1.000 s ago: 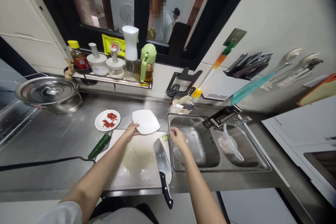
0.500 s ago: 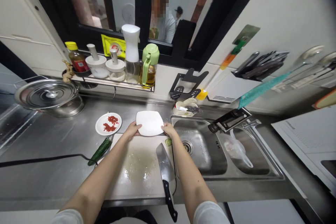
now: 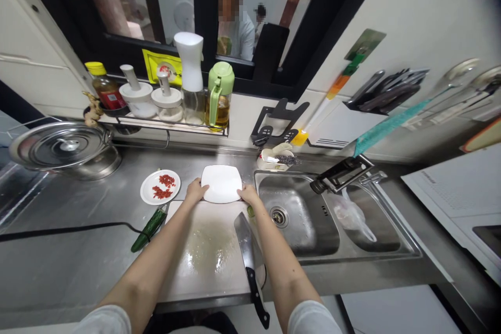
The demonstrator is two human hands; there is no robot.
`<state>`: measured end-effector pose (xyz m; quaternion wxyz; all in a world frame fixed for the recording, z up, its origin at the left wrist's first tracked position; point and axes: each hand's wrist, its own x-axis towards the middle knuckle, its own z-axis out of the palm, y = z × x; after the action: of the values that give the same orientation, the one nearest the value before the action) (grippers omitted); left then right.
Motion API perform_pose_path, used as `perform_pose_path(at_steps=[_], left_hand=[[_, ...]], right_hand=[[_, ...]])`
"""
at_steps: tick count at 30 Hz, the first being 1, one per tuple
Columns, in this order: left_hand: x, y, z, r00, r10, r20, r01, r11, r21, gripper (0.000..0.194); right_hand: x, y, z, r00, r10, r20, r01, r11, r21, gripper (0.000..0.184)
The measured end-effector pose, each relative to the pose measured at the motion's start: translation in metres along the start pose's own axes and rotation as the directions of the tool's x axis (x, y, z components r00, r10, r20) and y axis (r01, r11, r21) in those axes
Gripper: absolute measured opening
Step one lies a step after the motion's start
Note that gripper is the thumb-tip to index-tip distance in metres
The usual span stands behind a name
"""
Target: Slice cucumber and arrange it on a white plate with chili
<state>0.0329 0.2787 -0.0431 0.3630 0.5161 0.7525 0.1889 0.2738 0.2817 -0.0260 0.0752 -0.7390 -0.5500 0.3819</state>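
Note:
A white square plate (image 3: 222, 183) is between my two hands, at the far edge of the cutting board (image 3: 203, 276). My left hand (image 3: 195, 191) grips its left edge, thumb on top. On the right edge my right hand (image 3: 248, 195) is closed the same way. A cleaver (image 3: 248, 258) with a black handle lies on the board's right side, its handle jutting past the front edge. By my right wrist sits a small piece of cucumber (image 3: 251, 211), partly hidden. Left of the board are a cucumber (image 3: 148, 229) and a round plate (image 3: 146, 188) with chopped red pieces.
To the right is a double sink (image 3: 297, 219) with a plastic bag (image 3: 354, 216) in its far basin. A lidded pot (image 3: 94, 164) stands at the left. Behind, a rack (image 3: 172, 126) holds condiment jars and an oil bottle (image 3: 219, 95). A black cable (image 3: 78, 230) crosses the counter.
The view has shifted slightly. Both hands still hold the white square plate in nearly the same place; my right forearm now covers more of the cucumber piece.

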Motion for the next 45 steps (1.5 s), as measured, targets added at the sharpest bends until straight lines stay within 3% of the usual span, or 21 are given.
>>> perform_pose_path(at_steps=[14, 18, 21, 24, 27, 33, 40, 45], left_hand=[[-0.013, 0.010, -0.009, 0.999, 0.039, 0.002, -0.037, 0.945, 0.325, 0.045], [-0.027, 0.014, -0.015, 0.988, 0.098, -0.117, -0.067, 0.967, 0.246, 0.051], [-0.053, 0.010, -0.017, 0.951, 0.189, -0.246, -0.168, 0.980, 0.104, 0.046], [-0.095, 0.001, -0.011, 0.931, 0.249, -0.269, -0.264, 0.964, -0.023, 0.040], [-0.143, -0.013, -0.001, 0.934, 0.282, -0.218, -0.316, 0.938, -0.142, 0.035], [-0.208, -0.053, 0.001, 0.936, 0.315, -0.156, -0.346, 0.905, -0.246, 0.031], [-0.221, -0.079, -0.026, 0.939, 0.120, -0.321, -0.206, 0.946, -0.249, 0.031], [-0.211, -0.078, -0.042, 0.868, 0.062, -0.492, -0.168, 0.970, -0.175, 0.031]], right_hand=[[-0.010, -0.010, -0.006, 1.000, 0.027, 0.007, -0.025, 0.981, -0.192, 0.017], [-0.016, -0.014, -0.012, 0.999, 0.044, -0.029, -0.049, 0.976, -0.213, 0.020], [-0.027, -0.014, -0.016, 0.995, 0.041, -0.086, -0.058, 0.976, -0.210, 0.022], [-0.046, -0.011, -0.015, 0.987, 0.020, -0.161, -0.049, 0.982, -0.183, 0.025], [-0.072, -0.001, -0.007, 0.968, -0.063, -0.242, 0.042, 0.995, -0.088, 0.024], [-0.143, 0.043, 0.020, 0.939, -0.157, -0.305, 0.194, 0.976, 0.096, 0.026], [-0.205, 0.096, 0.029, 0.957, -0.098, -0.273, 0.117, 0.992, 0.052, 0.034], [-0.221, 0.104, 0.028, 0.967, -0.095, -0.237, 0.085, 0.995, -0.052, 0.037]])
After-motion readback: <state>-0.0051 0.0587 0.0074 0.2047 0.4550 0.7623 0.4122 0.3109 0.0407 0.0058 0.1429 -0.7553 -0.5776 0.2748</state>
